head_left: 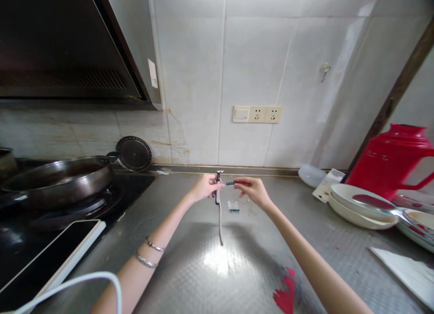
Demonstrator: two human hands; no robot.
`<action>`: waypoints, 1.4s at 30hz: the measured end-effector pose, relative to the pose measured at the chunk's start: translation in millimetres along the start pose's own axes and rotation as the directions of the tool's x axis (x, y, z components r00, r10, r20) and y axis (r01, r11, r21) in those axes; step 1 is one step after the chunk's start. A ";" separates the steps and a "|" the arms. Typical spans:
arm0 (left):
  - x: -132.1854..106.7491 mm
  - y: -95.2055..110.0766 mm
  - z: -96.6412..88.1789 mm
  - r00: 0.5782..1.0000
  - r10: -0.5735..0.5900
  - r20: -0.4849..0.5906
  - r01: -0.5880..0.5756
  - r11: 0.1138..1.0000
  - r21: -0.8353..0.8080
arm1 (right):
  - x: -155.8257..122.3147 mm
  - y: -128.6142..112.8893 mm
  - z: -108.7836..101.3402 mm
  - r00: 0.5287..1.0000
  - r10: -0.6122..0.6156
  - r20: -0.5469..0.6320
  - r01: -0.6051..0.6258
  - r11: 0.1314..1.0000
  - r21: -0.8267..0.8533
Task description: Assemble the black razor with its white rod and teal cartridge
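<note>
My left hand [205,186] is closed around a slim razor handle [218,195], held upright with its T-shaped metal top pointing up. A thin grey tail hangs below it, curving down; what that tail is, I cannot make out. Between the fingertips of my right hand [252,190] is a small dark razor cartridge [231,183], just right of the handle and apart from it. Beneath my hands, a small clear plastic case [233,205] with a dark strip along its front edge lies on the metal counter [190,260].
A steel pan [64,180] sits on the black stove at left, with a phone-like device [50,260] and white cable [98,275] nearer. On the right stand a red thermos jug [386,160], stacked bowls [361,208] and white paper [403,269]. Sockets [257,114] are on the wall.
</note>
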State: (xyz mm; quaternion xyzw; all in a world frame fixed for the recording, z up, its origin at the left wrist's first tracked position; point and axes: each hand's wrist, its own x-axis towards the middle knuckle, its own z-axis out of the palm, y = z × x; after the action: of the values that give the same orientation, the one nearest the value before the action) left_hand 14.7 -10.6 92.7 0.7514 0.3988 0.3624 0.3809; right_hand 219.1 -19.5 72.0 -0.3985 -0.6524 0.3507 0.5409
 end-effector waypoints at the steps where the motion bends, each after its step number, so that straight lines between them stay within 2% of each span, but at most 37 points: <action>1: -0.2 1.1 -0.8 1.000 0.020 -0.014 -0.021 1.000 -0.008 | 0.3 -0.5 0.1 1.000 -0.007 -0.018 0.007 1.000 0.009; 5: -1.4 4.3 1.0 0.993 0.067 -0.093 -0.069 0.997 -0.026 | 3.6 -0.7 1.5 0.994 -0.042 -0.104 0.048 0.997 0.056; 9: -3.0 4.2 11.4 0.982 0.124 -0.143 -0.130 0.991 -0.036 | 9.5 -6.7 4.5 0.990 -0.031 -0.136 0.042 0.996 0.080; 14: -4.7 -3.7 26.7 0.941 0.237 -0.241 -0.211 0.969 0.126 | 17.3 -20.1 10.4 0.992 -0.044 -0.116 0.056 0.993 0.102; 17: -6.3 -9.6 35.0 0.911 0.271 -0.312 -0.191 0.946 0.263 | 19.6 -23.3 16.4 0.991 -0.049 -0.124 0.067 0.987 0.145; 21: -8.7 -13.7 44.1 0.892 0.272 -0.360 -0.150 0.931 0.332 | 19.6 -22.9 22.4 0.991 -0.027 -0.130 0.049 0.985 0.167; 30: -10.0 -17.4 52.6 0.868 0.264 -0.422 -0.112 0.930 0.351 | 15.8 -28.5 29.3 0.986 0.011 -0.164 0.018 0.985 0.174; 36: -10.3 -16.9 53.4 0.836 0.285 -0.468 -0.111 0.925 0.365 | 12.5 -32.5 33.1 0.989 -0.005 -0.145 0.026 0.990 0.138; 42: -10.4 -14.9 54.2 0.828 0.278 -0.486 -0.111 0.932 0.345 | 11.4 -33.8 34.7 0.992 -0.002 -0.127 0.023 0.986 0.165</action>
State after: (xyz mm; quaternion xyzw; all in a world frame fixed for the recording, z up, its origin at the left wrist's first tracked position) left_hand 51.6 -29.2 53.1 0.7091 0.4589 0.5264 0.0980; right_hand 179.1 -24.9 101.0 -0.3694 -0.5877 0.3745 0.6148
